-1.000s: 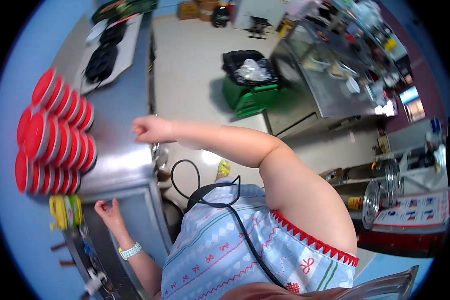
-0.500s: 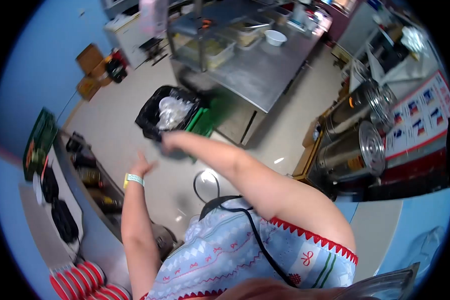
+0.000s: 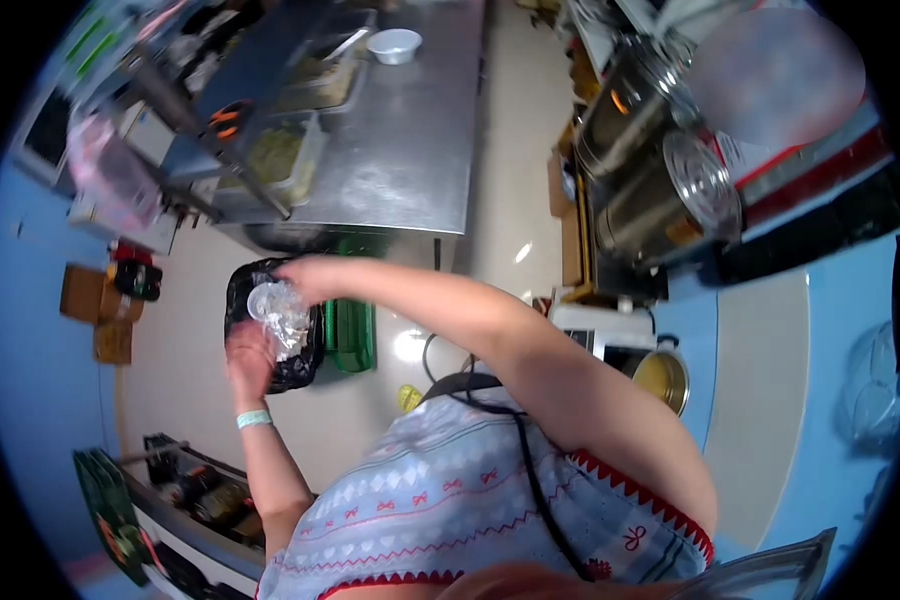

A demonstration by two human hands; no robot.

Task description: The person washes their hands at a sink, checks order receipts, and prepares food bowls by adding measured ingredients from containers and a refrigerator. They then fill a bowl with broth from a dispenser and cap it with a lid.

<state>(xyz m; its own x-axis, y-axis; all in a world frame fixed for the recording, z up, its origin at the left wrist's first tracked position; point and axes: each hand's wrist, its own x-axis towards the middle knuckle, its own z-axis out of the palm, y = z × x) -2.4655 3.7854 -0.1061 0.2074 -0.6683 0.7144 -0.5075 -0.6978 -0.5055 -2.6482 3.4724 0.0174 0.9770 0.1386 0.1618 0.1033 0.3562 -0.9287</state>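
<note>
Left hand [image 3: 252,350] has joined right hand [image 3: 315,279] at the bin [image 3: 295,378], arms [image 3: 430,297] extended; openness and grip unclear.

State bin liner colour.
Black. The bin liner shows best in the head view, the only one here.

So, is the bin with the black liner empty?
No, crumpled clear plastic shows inside the black-lined bin.
</note>
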